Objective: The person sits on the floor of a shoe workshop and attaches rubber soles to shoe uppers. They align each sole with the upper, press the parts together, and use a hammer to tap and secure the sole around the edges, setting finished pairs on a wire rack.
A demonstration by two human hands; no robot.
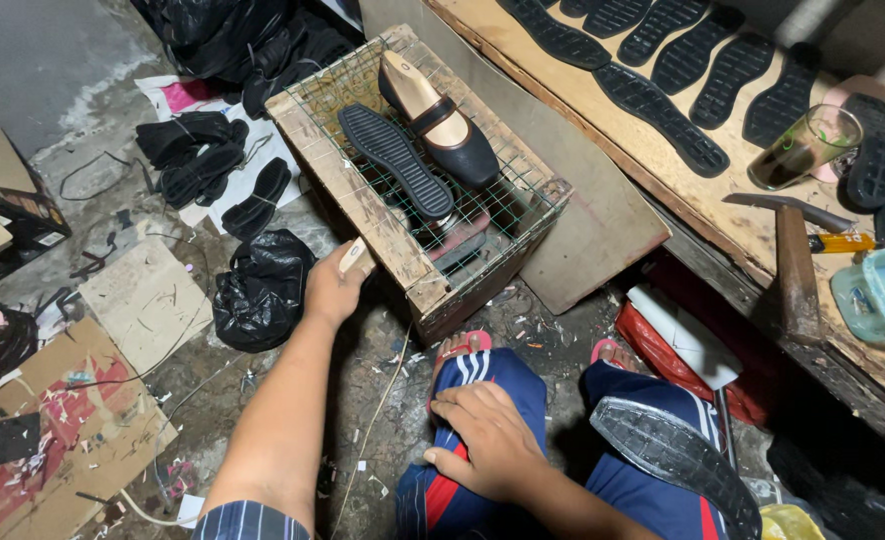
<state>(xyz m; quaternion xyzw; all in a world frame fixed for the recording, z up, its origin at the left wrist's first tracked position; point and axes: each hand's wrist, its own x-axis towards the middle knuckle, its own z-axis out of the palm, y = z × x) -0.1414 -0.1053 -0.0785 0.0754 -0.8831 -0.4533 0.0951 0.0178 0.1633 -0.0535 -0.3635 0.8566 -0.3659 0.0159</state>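
At the far left, flattened cardboard [48, 430] lies on the gritty floor, strewn with paper scraps. Beyond it a heap of black shoe uppers [198, 150] sits on white paper, and a crumpled black plastic bag [261, 290] rests just beside the left hand.

The left hand [335, 285] reaches forward to the near left edge of a wooden crate [363, 205], its fingers closed around a small pale wooden piece [355, 256] held against the crate's rim. The crate is topped with a green wire mesh. On the mesh lie a black ribbed sole [396, 160], tread up, and just right of it a black shoe on a pale last [441, 118], the two lying side by side and close together; whether they touch cannot be told.

Nearer the camera, the right hand [488, 440] rests flat on the left knee of blue track trousers with red and white stripes, fingers loosely spread and gripping nothing. Another black sole [675, 460], tread up, lies across the right thigh.

To the right runs a wooden bench [663, 185] carrying a row of black soles [663, 60], a glass of dark liquid [805, 148], a hammer [791, 255] and a pale blue plastic tub [883, 295]
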